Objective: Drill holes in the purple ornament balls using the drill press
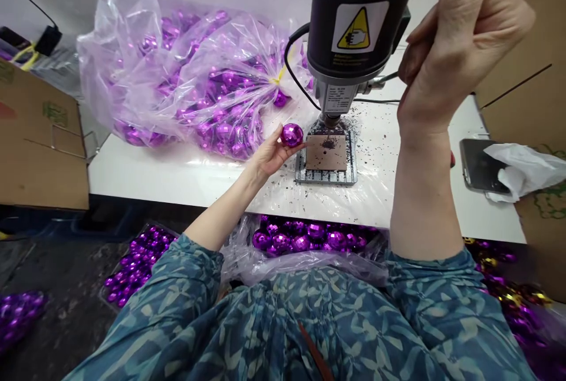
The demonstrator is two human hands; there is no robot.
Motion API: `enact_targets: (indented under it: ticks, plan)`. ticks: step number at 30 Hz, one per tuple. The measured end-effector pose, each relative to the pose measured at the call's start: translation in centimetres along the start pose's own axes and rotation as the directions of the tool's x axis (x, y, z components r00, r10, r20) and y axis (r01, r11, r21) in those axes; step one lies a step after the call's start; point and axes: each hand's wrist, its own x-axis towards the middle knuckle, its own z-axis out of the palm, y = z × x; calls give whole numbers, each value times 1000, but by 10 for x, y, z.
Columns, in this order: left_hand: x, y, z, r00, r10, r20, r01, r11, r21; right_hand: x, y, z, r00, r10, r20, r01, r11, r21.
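Note:
A shiny purple mirror-faceted ball (pixel 292 134) rests in the fingers of my left hand (pixel 275 154), just left of the drill press base. My right hand (pixel 464 45) is raised and closed at the right of the bench drill press (pixel 360 21). A lever rod (pixel 389 78) runs from the machine towards that fist; the grip itself is hidden by the hand. Under the chuck (pixel 331 120), a brown square board (pixel 326 160) lies on the slotted metal base (pixel 325 178), with dark shavings on it.
A tied clear bag (pixel 212 80) of purple balls lies at the left of the white table (pixel 177 183). An open bag of more balls (pixel 309 236) sits below the table's front edge. Cardboard boxes (pixel 39 145) flank the table. A phone (pixel 481 163) and tissue (pixel 530 168) lie right.

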Motion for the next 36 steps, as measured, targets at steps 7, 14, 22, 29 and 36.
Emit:
enact_targets:
  ticks: [7, 14, 22, 29, 36]
  plan:
    - [-1, -23, 18, 998, 51, 28, -54, 992, 116, -3, 0, 0, 999, -40, 12, 40, 999, 10]
    - [18, -46, 32, 974, 223, 45, -228, 943, 242, -5, 0, 2, 1000, -24, 2, 24, 999, -40]
    - [24, -51, 32, 942, 280, 188, -324, 906, 272, -3, -7, -5, 995, 62, 78, -74, 983, 167]
    - [27, -63, 40, 881, 412, 232, -472, 752, 460, -4, -6, -7, 994, 104, 22, -106, 966, 237]
    - [18, -75, 49, 854, 438, 281, -520, 694, 497, -4, -15, -9, 987, 149, 64, -161, 942, 294]
